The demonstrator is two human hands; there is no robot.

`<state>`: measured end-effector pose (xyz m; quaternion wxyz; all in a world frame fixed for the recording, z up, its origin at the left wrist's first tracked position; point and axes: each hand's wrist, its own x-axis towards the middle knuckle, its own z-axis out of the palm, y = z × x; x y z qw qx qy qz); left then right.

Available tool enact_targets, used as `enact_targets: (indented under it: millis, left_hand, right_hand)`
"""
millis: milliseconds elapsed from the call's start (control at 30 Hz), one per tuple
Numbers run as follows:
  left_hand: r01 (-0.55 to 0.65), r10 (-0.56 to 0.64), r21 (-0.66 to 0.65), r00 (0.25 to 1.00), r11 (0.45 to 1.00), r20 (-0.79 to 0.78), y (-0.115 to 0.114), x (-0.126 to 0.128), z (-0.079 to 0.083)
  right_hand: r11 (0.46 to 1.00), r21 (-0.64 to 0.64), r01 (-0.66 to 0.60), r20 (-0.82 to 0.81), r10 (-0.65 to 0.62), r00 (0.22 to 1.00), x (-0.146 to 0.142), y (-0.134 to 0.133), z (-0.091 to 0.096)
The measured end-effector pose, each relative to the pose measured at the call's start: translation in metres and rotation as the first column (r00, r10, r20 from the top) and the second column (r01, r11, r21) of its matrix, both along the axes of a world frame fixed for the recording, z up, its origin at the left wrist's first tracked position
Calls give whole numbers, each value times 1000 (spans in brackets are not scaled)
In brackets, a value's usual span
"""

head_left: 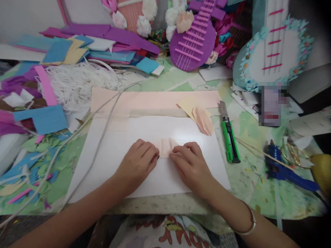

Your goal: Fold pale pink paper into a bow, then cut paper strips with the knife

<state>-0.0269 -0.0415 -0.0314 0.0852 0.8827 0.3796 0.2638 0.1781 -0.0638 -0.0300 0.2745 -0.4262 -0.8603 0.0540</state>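
A small piece of pale peach crepe paper (165, 146) with fold creases lies across a white sheet (108, 175), its two ends in my fingers. My left hand (139, 160) pinches its left end, and my right hand (190, 163) has closed on the right end. Just beyond my right hand rest a folded peach paper petal shape (203, 120) and a pale yellow paper piece (186, 103). A long peach paper strip (155, 100) stretches along the far side of the sheet. To the right, a green utility knife (229, 137) lies with its blade pointing away.
A white cord (103, 134) crosses the sheet's left side. Paper scraps (33, 165) and tangled white string (82, 81) cover the left. A blue glue gun (280, 168) lies at right. Purple (192, 44) and light blue (271, 51) paper-covered instrument models stand behind.
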Motion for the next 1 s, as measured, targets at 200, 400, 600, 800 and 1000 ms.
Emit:
enact_targets:
  millis: [200,400,600,800,1000]
  left_hand:
    - [15,-14,47,1000,999,-19,-3,-2,2]
    - [38,-37,47,999,998,-22,-6,-9,-1]
    - [96,-79,140,990,986,-119,-10,-13,-4]
    - [131,-107,180,985,975,-138,-10,-14,-2]
    - [122,-106,143,988,982,-112,-8,-15,-6]
  right_hand:
    - [995,73,-73,201,57,978,2,-5,3]
    - [993,97,-69,266,41,963,3,-11,6]
    - [992,111,-64,279,31,960,1,-16,8]
    - [991,116,-60,294,23,956,1,-20,7]
    - [999,33,1,180,-7,984,0,-18,7]
